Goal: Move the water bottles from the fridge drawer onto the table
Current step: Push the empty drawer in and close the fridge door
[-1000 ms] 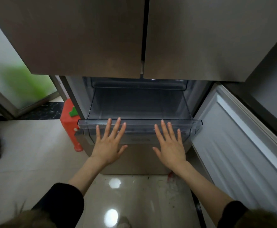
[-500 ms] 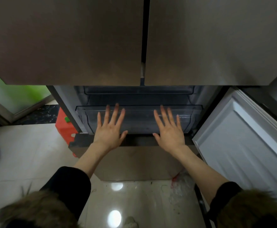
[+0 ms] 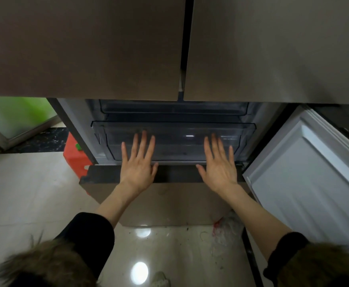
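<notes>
The clear plastic fridge drawer (image 3: 179,141) sits pushed back inside the lower compartment, under the two closed brown upper doors (image 3: 107,48). My left hand (image 3: 137,162) lies flat with fingers spread against the drawer's front, left of centre. My right hand (image 3: 218,164) is flat and spread on the right part of the same front. Neither hand holds anything. I see no water bottles and no table in this view. The drawer looks empty through its clear front.
The lower compartment's white-lined door (image 3: 314,179) stands swung out on the right. A dark lower door panel (image 3: 165,175) juts out beneath my hands. A red stool (image 3: 74,156) stands left of the fridge. The glossy tile floor (image 3: 24,193) has scraps of litter (image 3: 223,226) near the fridge base.
The drawer, pulled out a second ago, has slid back into the fridge with both flat hands following it inward. The view has shifted closer to the fridge.
</notes>
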### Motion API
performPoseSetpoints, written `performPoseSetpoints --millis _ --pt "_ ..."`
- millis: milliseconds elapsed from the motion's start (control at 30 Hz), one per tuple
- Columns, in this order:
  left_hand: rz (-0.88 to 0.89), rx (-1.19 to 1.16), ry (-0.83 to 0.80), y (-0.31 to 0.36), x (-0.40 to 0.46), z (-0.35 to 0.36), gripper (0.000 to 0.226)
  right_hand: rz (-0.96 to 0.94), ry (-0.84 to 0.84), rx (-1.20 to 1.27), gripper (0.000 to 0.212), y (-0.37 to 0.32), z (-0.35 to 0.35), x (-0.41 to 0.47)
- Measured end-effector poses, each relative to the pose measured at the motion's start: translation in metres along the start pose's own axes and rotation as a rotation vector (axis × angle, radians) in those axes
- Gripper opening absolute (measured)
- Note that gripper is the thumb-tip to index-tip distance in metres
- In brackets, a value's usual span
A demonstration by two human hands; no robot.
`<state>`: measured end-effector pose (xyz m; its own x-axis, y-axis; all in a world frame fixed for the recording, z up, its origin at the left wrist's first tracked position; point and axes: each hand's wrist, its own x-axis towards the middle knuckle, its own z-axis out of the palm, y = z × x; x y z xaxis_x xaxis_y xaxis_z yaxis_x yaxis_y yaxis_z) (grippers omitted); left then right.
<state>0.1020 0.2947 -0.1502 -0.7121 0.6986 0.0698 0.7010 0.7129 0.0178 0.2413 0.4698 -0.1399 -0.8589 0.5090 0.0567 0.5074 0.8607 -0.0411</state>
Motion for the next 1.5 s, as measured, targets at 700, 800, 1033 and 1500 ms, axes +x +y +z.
performPoseSetpoints --millis 700,800,1033,1500 --pt "0.096 0.018 -0.076 -0.022 0.041 -0.012 0.080 0.081 -0.140 -0.032 0.083 -0.009 0.002 0.050" --pt "0.116 -0.031 -0.073 -0.023 0.039 -0.018 0.077 0.092 -0.112 0.002 0.080 -0.011 -0.006 0.044" --pt "0.275 -0.164 0.112 0.000 -0.004 -0.046 0.063 0.050 -0.015 0.018 0.074 -0.010 -0.042 -0.010" --pt "0.392 -0.278 0.122 0.095 -0.186 -0.121 0.063 0.140 0.075 0.017 0.069 0.025 -0.129 -0.246"
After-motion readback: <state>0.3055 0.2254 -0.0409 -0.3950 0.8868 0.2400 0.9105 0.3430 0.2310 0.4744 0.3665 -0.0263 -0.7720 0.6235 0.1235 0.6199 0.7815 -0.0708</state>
